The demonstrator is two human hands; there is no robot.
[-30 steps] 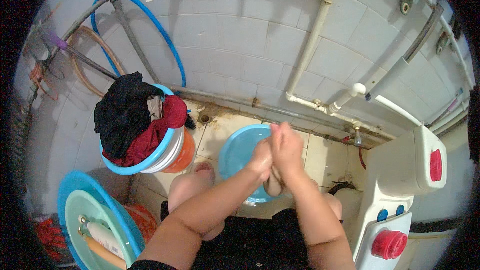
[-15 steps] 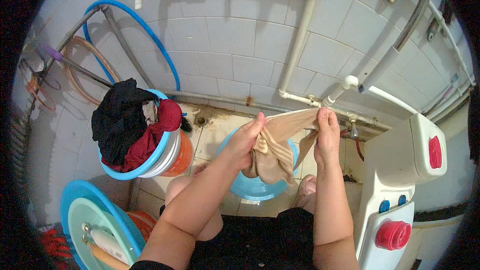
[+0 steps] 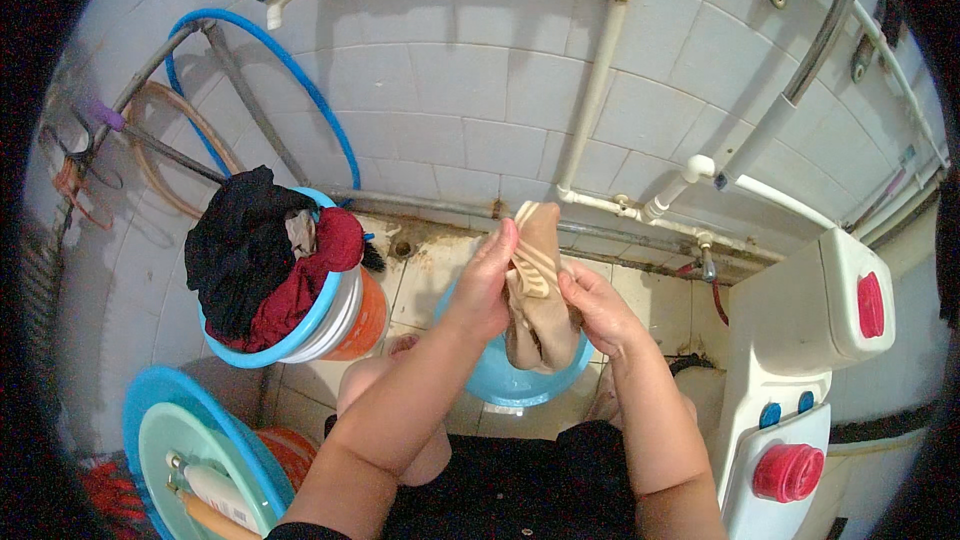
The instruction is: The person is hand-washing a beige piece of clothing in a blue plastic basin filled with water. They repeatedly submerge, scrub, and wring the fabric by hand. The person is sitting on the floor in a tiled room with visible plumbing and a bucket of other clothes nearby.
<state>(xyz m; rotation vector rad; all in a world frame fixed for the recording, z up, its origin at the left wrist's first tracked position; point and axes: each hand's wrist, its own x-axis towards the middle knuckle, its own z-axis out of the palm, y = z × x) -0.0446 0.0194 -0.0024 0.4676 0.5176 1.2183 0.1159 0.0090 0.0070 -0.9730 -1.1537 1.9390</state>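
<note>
A beige piece of cloth [image 3: 545, 325] with cream stripes, some kind of small stretchy garment, is bunched between my hands above a blue basin [image 3: 490, 388] on the floor. My left hand [image 3: 485, 285] grips its left side with the thumb up along the stripes. On the other side my right hand [image 3: 598, 308] is closed on the cloth, its thumb pressed against the front. The upper end of the garment stands up past my fingers, and its lower folds hang over the basin. Much of what the basin holds is hidden behind the cloth.
At left, black clothing [image 3: 240, 255] and maroon clothing [image 3: 285, 315] overfill a blue-rimmed basin on a bucket [image 3: 358, 318]. Nearer is a green basin [image 3: 165, 428] with a bottle, nested in a blue one. White jugs [image 3: 790, 310] with red caps stand right. Pipes [image 3: 600, 90] run along the tiled wall.
My right hand has come down and inward toward my left hand. The cloth, stretched out to the right before, is now gathered upright between both hands.
</note>
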